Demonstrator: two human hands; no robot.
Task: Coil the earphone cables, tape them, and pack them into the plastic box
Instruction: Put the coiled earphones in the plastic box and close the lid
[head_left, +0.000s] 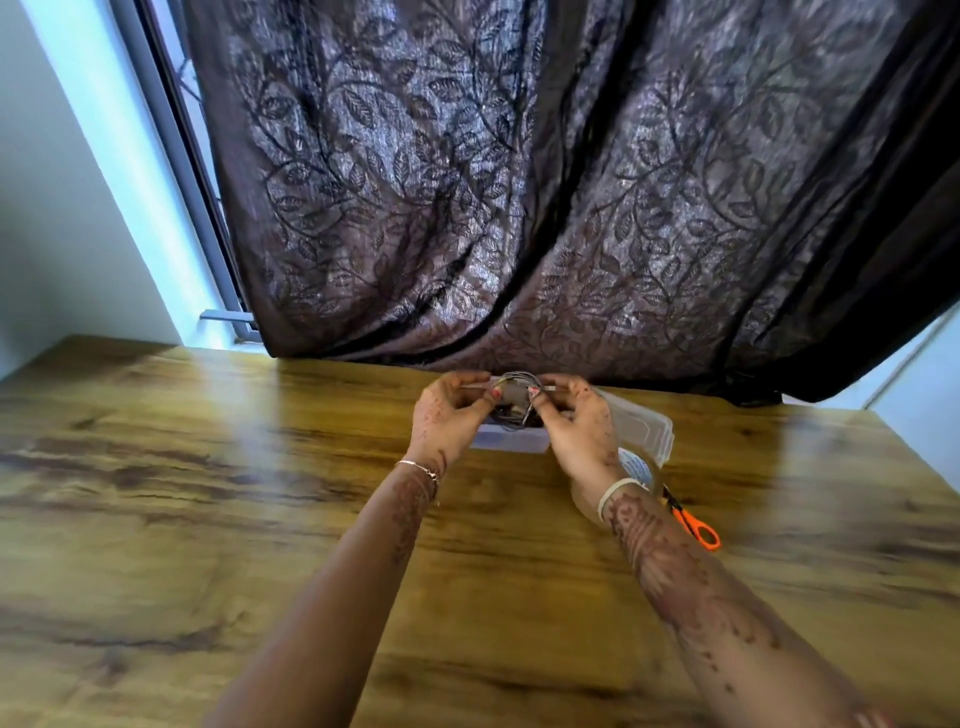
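Observation:
Both my hands hold a coiled dark earphone cable (514, 387) just above the clear plastic box (511, 442), far across the table. My left hand (451, 410) pinches the coil's left side and my right hand (574, 415) pinches its right side. A strip of clear tape seems stretched across the coil between my fingertips; blur hides the detail. More dark cable lies inside the box under the coil. The box's clear lid (644, 423) lies open to the right, behind my right hand.
A clear tape roll (641, 467) sits by my right wrist, and orange-handled scissors (696, 525) lie just beyond it. The wooden table (260, 493) spreads wide on both sides. A dark leaf-patterned curtain (519, 182) hangs at the table's far edge.

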